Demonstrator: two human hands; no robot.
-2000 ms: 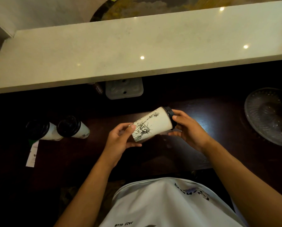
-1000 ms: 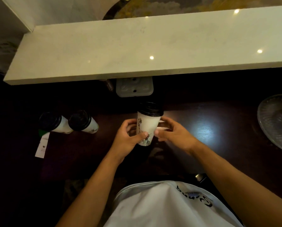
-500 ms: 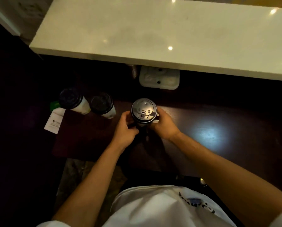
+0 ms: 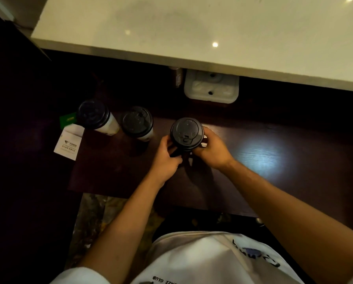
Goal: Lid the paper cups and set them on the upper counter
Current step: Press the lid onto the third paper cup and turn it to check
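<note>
A paper cup with a black lid (image 4: 186,133) stands upright over the dark lower counter (image 4: 263,156), seen from above so the lid hides most of its wall. My left hand (image 4: 167,158) grips the cup from the left and my right hand (image 4: 211,149) grips it from the right, fingers curled round its body. Two more lidded white cups (image 4: 93,116) (image 4: 137,124) stand side by side to the left. The pale upper counter (image 4: 192,27) runs across the top, with nothing on the part in view.
A white moulded tray (image 4: 211,89) sits under the upper counter's edge, behind the held cup. A white paper slip (image 4: 69,143) and a green card (image 4: 67,119) lie at the far left. The lower counter's front edge is near my body.
The cup went from lying tilted between my hands to upright, and both hands now hold its sides. The view has tipped down and closer, so the lid shows from above.
</note>
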